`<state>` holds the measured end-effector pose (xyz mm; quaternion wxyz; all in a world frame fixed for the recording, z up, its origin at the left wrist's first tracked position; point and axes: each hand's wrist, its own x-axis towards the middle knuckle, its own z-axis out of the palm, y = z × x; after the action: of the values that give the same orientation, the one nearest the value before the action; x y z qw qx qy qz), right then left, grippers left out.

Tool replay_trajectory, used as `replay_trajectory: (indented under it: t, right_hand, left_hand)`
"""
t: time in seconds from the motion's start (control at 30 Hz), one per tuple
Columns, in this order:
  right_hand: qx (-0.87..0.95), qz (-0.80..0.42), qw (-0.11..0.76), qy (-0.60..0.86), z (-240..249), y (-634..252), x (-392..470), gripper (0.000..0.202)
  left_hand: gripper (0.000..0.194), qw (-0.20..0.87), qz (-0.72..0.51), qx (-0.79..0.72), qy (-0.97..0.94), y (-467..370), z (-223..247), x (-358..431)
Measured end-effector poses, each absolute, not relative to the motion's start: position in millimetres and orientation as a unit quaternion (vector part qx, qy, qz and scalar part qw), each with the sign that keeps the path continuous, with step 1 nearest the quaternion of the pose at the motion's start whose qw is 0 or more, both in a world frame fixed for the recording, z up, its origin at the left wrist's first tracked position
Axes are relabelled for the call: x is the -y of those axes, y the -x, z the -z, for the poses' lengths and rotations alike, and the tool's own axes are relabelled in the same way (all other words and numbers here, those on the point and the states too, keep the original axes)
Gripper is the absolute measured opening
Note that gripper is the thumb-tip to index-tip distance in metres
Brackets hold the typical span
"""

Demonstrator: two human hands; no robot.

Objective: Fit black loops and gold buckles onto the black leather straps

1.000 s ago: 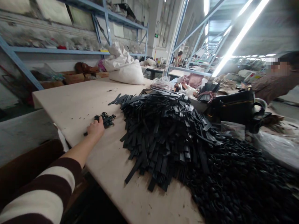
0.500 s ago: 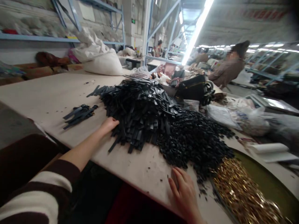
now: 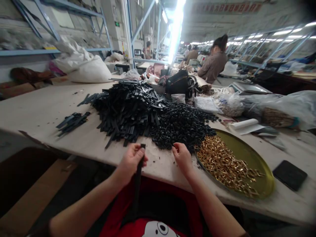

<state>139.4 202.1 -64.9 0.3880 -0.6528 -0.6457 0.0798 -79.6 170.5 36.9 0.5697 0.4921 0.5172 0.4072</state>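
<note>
A black strip (image 3: 138, 184) hangs down from my left hand (image 3: 133, 159), its top end pinched between thumb and fingers near the table edge. My right hand (image 3: 182, 157) is at the near side of the pile of small black rings (image 3: 179, 126), fingers pressed together; whatever they hold is too small to make out. Behind my left hand lies a large heap of black strips (image 3: 125, 113). A small bunch of strips (image 3: 72, 121) rests apart on the left. Gold metal pieces (image 3: 219, 161) cover part of a round tray at the right.
The round tray's rim (image 3: 270, 186) reaches near the table's front edge. A black flat object (image 3: 290, 174) lies beyond it. Plastic bags (image 3: 283, 105), a white sack (image 3: 91, 69) and a black bag (image 3: 177, 82) stand farther back. A person (image 3: 214, 62) is behind the table.
My left hand has moved from the strip heap to the table's front edge and now holds a strip. My right hand has moved up to the rings and closed. The view has turned right.
</note>
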Motion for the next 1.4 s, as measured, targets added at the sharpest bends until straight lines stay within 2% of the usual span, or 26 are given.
replay_trajectory:
  t: [0.07,0.13,0.3,0.4,0.47,0.53,0.63,0.73,0.8,0.93,1.03,1.27,1.4]
  right_hand:
    - [0.654,-0.079,0.362,0.660,64.6,-140.2,-212.7,0.019]
    - [0.662,-0.082,0.335,0.666,66.5,-138.5,-219.1,0.015]
    - [0.674,-0.094,0.289,0.673,67.5,-136.9,-220.4,0.014]
    - [0.636,-0.130,0.329,0.686,60.2,-137.7,-214.0,0.013]
    - [0.564,-0.225,0.395,0.689,54.4,-136.2,-204.6,0.012]
    - [0.458,-0.389,0.457,0.656,49.4,-132.7,-192.3,0.011]
    - [0.279,-0.603,0.493,0.562,44.0,-126.6,-175.9,0.013]
    - [0.169,-0.671,0.507,0.513,42.1,-124.8,-168.7,0.020]
    - [0.140,-0.682,0.517,0.498,42.8,-126.0,-167.1,0.024]
    - [0.091,-0.699,0.525,0.477,44.6,-124.9,-162.0,0.024]
    - [0.067,-0.700,0.548,0.453,44.7,-118.1,-154.3,0.026]
    - [0.193,-0.594,0.574,0.529,55.5,-108.0,-134.7,0.020]
    - [0.235,-0.601,0.547,0.534,57.6,-110.1,-125.7,0.023]
  left_hand:
    - [0.020,0.707,-0.314,-0.501,-0.388,57.6,-9.7,-148.9]
    - [0.019,0.777,-0.261,-0.483,-0.309,47.3,9.0,-130.4]
    - [0.029,0.835,-0.216,-0.448,-0.235,54.8,14.5,-118.5]
    - [0.024,0.833,-0.217,-0.444,-0.248,59.4,11.0,-132.2]
    - [0.023,0.831,-0.216,-0.443,-0.259,58.2,11.2,-142.4]
    - [0.023,0.832,-0.211,-0.441,-0.262,54.9,13.1,-150.6]
    - [0.024,0.842,-0.196,-0.432,-0.258,50.4,17.3,-158.1]
    - [0.026,0.848,-0.176,-0.424,-0.264,48.6,20.7,-161.9]
    - [0.023,0.834,-0.188,-0.431,-0.288,47.9,21.6,-163.8]
    - [0.035,0.778,-0.222,-0.450,-0.377,43.7,20.6,-167.6]
    - [0.032,0.736,-0.220,-0.465,-0.440,37.2,21.5,-168.8]
    - [0.024,0.622,-0.230,-0.500,-0.557,26.2,31.9,-159.0]
    - [0.021,0.544,-0.238,-0.518,-0.616,26.2,31.1,-150.6]
